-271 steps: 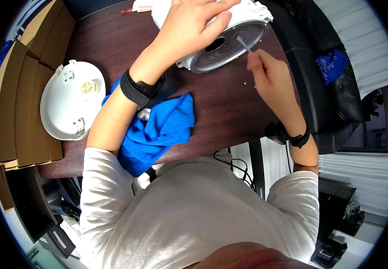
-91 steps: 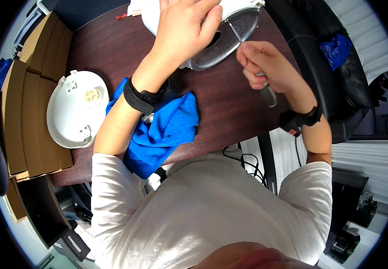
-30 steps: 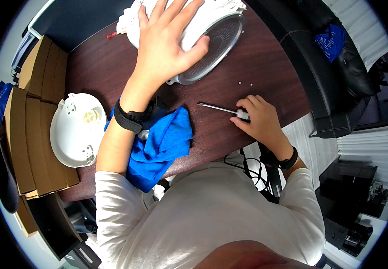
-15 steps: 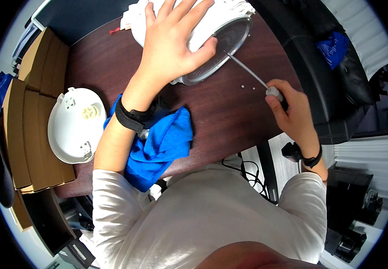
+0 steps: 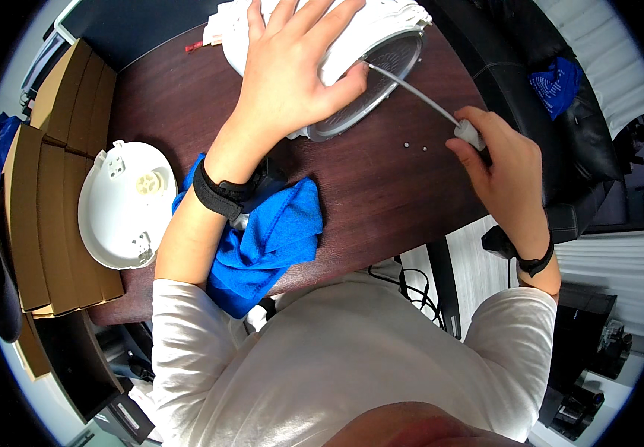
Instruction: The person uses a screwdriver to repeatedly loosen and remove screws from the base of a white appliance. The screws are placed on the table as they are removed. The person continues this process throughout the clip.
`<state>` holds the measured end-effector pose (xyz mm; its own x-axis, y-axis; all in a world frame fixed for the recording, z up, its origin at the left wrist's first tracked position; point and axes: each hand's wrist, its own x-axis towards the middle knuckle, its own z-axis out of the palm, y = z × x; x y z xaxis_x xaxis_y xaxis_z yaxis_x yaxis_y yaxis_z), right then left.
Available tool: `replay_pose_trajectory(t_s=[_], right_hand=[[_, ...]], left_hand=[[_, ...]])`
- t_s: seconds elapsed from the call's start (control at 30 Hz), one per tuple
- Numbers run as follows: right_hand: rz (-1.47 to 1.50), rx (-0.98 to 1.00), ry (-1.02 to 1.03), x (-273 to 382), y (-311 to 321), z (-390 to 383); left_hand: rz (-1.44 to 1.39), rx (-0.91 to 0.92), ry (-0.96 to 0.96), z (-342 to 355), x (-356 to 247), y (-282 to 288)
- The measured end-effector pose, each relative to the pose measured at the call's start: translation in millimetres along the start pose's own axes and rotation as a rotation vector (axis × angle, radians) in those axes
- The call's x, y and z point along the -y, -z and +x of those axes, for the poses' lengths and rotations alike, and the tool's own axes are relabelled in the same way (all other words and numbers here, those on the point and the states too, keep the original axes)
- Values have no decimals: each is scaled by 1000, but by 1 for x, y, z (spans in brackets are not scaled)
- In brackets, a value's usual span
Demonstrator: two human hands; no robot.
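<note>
My left hand (image 5: 296, 63) lies with spread fingers on a white rounded appliance body (image 5: 389, 21), its thumb reaching to the grey disc. That grey disc (image 5: 351, 112), with a dark textured face and silvery rim, faces me at a tilt. My right hand (image 5: 504, 160) is closed round the pale handle of a screwdriver (image 5: 415, 92). The tip of its long shaft meets the edge between the white body and the disc, beside my left thumb. Two tiny pale bits, perhaps screws (image 5: 407, 145), lie on the table below the disc.
A crumpled blue cloth (image 5: 266, 242) lies under my left wrist. Further left is a white oval cover (image 5: 109, 223) holding a cream round part (image 5: 149, 183). Cardboard boxes (image 5: 61, 223) line the table's left edge. A black leather seat (image 5: 575, 141) stands at the right.
The screwdriver tip has moved from the disc's dark face up and left to its edge by my thumb. My right hand has shifted right and the shaft lies flatter.
</note>
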<state>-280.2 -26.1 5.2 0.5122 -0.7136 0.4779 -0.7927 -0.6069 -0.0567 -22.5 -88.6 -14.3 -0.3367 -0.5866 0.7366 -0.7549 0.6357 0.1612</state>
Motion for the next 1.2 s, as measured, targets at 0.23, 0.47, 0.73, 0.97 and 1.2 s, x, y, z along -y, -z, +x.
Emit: replay_pose_trajectory(t_s=[0.23, 0.47, 0.73, 0.97, 1.2], right_hand=[[-46, 17, 40, -3, 3, 6], [-58, 33, 42, -3, 4, 7], [99, 15, 42, -11, -5, 17], [1004, 16, -237, -23, -21, 15], [311, -122, 154, -27, -17, 34]], left_hand=[[21, -136, -97, -4, 12, -15], [14, -4, -1, 0, 0, -1], [12, -10, 0, 1, 0, -1], [32, -101, -68, -3, 9, -13], [9, -17, 3, 0, 0, -1]])
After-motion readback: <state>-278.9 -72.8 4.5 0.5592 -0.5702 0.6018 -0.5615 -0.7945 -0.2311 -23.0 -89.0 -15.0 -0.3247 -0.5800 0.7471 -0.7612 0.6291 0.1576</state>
